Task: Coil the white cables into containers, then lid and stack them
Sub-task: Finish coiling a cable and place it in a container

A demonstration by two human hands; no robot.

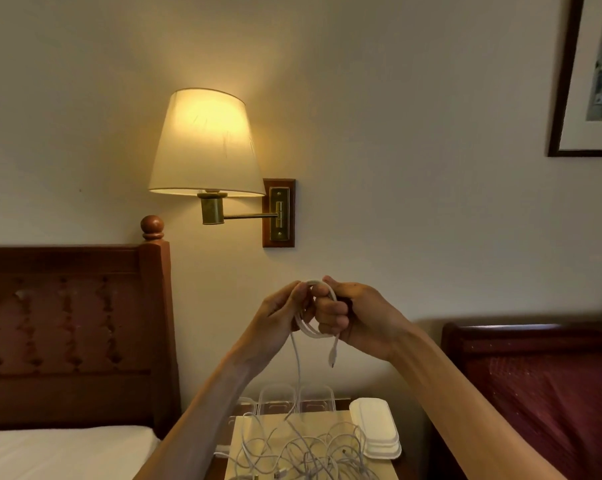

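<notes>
Cables (303, 452) lie tangled in a white heap on the counter (393, 469), beside stacked white lids (375, 427) and clear containers (278, 398). Above them, the right hand (355, 317) clenches a coiled cable (311, 327) (its plug dangles free), while the left hand (278, 318) pinches the loop's top.

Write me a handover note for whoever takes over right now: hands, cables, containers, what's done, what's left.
Right hand: grips a small coil of white cable, plug end dangling.
Left hand: pinches the same cable, feeding it; the tail runs down to the table.
Loose cables: tangled on the table.
Clear containers: at the table's back edge; contents cannot be told.
White lids: stacked at right.
Done: one coil started.
Left: finish coiling, fill, lid, stack.
</notes>
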